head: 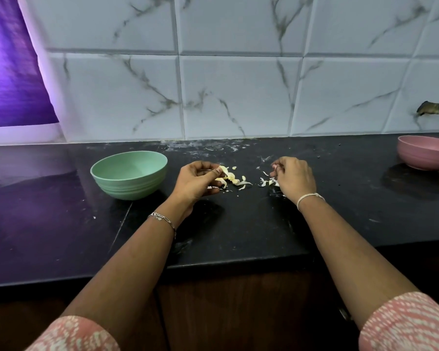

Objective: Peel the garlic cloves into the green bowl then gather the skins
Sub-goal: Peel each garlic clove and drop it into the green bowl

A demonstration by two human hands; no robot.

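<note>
A green bowl [129, 175] stands on the black counter [238, 229], left of my hands; its inside looks empty from here. My left hand [197, 180] pinches a pale garlic clove [223, 170] just above a small heap of garlic pieces and skins [235, 181]. My right hand [293, 177] hovers over a second scatter of white skins [268, 182], its fingers curled with a bit of skin pinched at the tips.
A pink bowl [425, 155] sits at the far right of the counter, near the tiled wall [238, 84]. Small skin flecks and white smears dot the counter by the wall. The counter's front edge runs just below my forearms.
</note>
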